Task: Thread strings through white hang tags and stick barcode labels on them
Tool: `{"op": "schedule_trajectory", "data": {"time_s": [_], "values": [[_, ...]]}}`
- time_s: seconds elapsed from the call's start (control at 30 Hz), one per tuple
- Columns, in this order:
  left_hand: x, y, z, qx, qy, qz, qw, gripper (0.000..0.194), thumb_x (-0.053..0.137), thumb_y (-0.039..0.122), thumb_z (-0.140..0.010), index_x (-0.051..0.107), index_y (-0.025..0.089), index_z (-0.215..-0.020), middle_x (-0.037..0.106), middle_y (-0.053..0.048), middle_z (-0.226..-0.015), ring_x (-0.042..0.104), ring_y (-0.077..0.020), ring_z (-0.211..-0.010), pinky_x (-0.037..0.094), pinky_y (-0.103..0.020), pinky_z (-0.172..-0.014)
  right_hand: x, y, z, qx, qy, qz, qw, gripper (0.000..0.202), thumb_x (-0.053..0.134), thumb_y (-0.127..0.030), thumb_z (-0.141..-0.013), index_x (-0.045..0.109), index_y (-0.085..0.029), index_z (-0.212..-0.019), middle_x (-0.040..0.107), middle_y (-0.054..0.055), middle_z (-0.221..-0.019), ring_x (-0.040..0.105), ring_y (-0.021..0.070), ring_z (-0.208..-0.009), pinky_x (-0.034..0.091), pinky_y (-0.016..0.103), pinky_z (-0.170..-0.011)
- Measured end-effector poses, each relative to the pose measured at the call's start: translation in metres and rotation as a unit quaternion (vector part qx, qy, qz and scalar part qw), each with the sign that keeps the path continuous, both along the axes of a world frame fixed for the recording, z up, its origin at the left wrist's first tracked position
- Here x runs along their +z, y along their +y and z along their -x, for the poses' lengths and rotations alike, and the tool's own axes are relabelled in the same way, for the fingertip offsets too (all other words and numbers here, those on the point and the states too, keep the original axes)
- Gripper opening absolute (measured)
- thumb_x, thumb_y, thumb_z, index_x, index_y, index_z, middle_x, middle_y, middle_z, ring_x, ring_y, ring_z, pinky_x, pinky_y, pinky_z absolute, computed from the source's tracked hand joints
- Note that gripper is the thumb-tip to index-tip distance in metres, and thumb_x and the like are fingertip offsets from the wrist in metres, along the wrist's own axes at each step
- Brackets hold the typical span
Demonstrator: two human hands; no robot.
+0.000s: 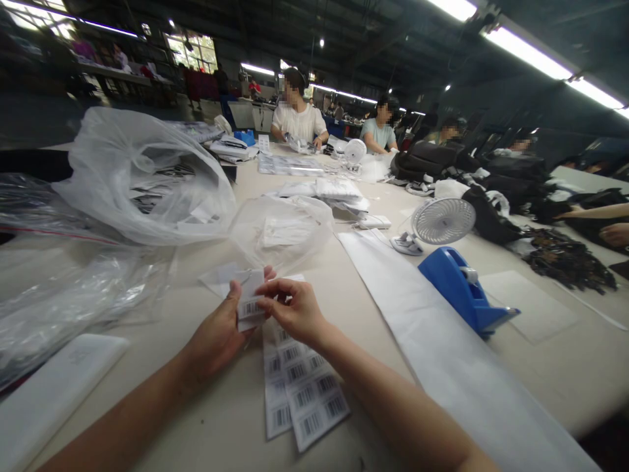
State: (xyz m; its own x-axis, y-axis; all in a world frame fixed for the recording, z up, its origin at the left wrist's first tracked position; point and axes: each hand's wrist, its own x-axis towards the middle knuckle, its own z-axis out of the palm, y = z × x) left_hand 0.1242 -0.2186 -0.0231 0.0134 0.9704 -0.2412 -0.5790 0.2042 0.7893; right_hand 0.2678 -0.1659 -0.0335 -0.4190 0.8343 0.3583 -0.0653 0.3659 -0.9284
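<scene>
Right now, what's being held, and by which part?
The left hand holds a white tag by its left edge; the right hand's fingertips are at its right edge, beside the barcode.

Just below the grip, the barcode label sheets [307, 393] are smooth paper; left of it, the plastic bags [113, 170] look glossy and crinkled; to its right, the tape dispenser [455, 288] is smooth blue plastic.
</scene>
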Motion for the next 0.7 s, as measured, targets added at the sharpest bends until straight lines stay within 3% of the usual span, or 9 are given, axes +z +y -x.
{"op": "schedule_trajectory", "data": {"time_s": [0.47, 0.6, 0.7], "values": [[-0.0016, -0.0018, -0.0009, -0.017, -0.028, 0.001, 0.999, 0.055, 0.038, 0.057, -0.105, 0.064, 0.023, -0.14, 0.047, 0.001, -0.162, 0.035, -0.0187, -0.154, 0.034, -0.03, -0.125, -0.0025, -0.0006, 0.0022, -0.027, -0.003, -0.027, 0.999, 0.011, 0.073, -0.028, -0.081, 0.074, -0.02, -0.089, 0.064, -0.003, -0.069, 0.048, 0.0096, -0.054, 0.044, 0.023, -0.056], [-0.0021, -0.0009, -0.0011, -0.012, -0.001, 0.001, 1.0, 0.055, 0.043, 0.06, -0.102, 0.063, 0.026, -0.141, 0.053, 0.0, -0.157, 0.037, -0.0218, -0.153, 0.041, -0.031, -0.121, 0.0006, -0.0024, 0.0016, -0.056, -0.043, -0.061, 0.996, 0.011, 0.073, -0.023, -0.08, 0.07, -0.022, -0.091, 0.068, -0.003, -0.073, 0.052, 0.0103, -0.054, 0.046, 0.023, -0.058], [-0.0043, 0.0016, 0.0005, 0.023, 0.05, 0.015, 0.998, 0.059, 0.049, 0.065, -0.097, 0.061, 0.031, -0.144, 0.059, 0.001, -0.152, 0.034, -0.0256, -0.154, 0.044, -0.035, -0.12, 0.006, -0.0024, 0.0014, -0.098, -0.089, -0.092, 0.987, 0.024, 0.081, -0.021, -0.075, 0.066, -0.025, -0.093, 0.072, -0.003, -0.078, 0.061, 0.013, -0.063, 0.052, 0.025, -0.067]]}}
